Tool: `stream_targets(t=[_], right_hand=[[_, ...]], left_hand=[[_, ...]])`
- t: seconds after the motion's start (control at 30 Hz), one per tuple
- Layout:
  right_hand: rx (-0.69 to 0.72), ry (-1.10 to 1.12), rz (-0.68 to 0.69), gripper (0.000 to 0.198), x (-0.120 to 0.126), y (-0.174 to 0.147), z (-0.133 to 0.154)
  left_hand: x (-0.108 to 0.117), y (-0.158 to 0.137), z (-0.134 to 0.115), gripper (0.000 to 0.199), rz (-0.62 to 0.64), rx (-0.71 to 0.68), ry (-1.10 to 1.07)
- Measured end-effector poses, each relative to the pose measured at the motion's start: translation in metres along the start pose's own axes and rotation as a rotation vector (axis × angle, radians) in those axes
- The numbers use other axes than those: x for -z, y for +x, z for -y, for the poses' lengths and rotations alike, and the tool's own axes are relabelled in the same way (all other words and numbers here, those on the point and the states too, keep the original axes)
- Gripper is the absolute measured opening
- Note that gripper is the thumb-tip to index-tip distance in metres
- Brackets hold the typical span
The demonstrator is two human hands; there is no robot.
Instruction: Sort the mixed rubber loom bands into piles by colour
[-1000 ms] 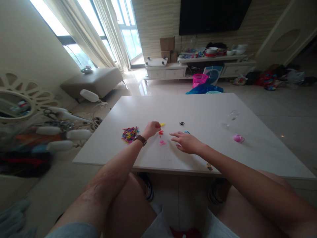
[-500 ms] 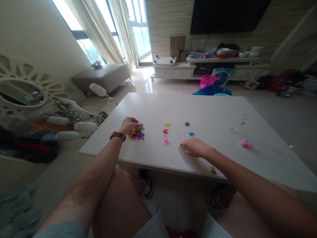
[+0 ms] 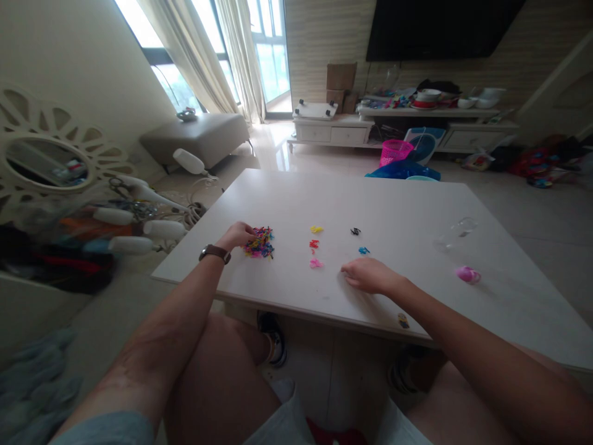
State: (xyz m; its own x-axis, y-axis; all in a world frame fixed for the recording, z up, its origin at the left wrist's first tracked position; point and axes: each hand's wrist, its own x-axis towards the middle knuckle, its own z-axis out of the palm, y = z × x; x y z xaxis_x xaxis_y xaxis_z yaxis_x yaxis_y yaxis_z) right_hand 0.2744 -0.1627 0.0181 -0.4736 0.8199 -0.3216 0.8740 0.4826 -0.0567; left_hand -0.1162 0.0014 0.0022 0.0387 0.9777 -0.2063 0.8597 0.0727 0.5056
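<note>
A mixed pile of small, thin coloured pieces [image 3: 260, 243] lies on the left part of the white table [image 3: 287, 198]; their kind is too small to tell. My left hand [image 3: 238, 235], with a watch at the wrist, is at the pile's left edge, fingers drawn together on the pieces. My right hand [image 3: 365, 275] rests closed on the table, and what its fingers hold, if anything, is hidden. Between the hands sit little sorted heaps: yellow [image 3: 316, 229], red [image 3: 314, 245] and pink [image 3: 315, 263]. Black pieces [image 3: 355, 232] and blue pieces [image 3: 364, 250] lie beyond my right hand.
To the right are a clear plastic container [image 3: 463, 228] and a purple-pink object [image 3: 467, 275]. A cartoon sticker [image 3: 403, 321] is by the near edge. Past the table stand a pink basket [image 3: 395, 151] and a low cabinet [image 3: 333, 131]; a lamp with white shades [image 3: 164, 230] is at left.
My left hand has moved from the pile's far side to its left edge, uncovering more of the pieces. My right hand stays closed in about the same place. The view has shifted slightly.
</note>
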Motion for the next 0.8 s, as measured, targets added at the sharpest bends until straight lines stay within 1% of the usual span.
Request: stream_targets(t=[0.17,0.33,0.53,0.8], right_hand=[[-0.001,0.0,0.013,0.024,0.0017,-0.0008,0.0005],[0.002,-0.001,0.014,0.023,0.0019,-0.0006,0.0007],[0.013,0.002,0.006,0.023,0.0023,0.0001,0.0015],[0.012,-0.006,-0.001,0.022,0.0023,0.0,0.0019]], left_hand=[[0.0021,-0.0019,-0.0052,0.014,-0.025,0.015,-0.038],[0.0018,-0.0011,-0.0033,0.013,-0.022,0.007,-0.044],[0.0015,0.0015,0.0007,0.018,-0.151,-0.02,-0.085],[-0.0024,0.0,0.0011,0.024,-0.07,-0.063,-0.073]])
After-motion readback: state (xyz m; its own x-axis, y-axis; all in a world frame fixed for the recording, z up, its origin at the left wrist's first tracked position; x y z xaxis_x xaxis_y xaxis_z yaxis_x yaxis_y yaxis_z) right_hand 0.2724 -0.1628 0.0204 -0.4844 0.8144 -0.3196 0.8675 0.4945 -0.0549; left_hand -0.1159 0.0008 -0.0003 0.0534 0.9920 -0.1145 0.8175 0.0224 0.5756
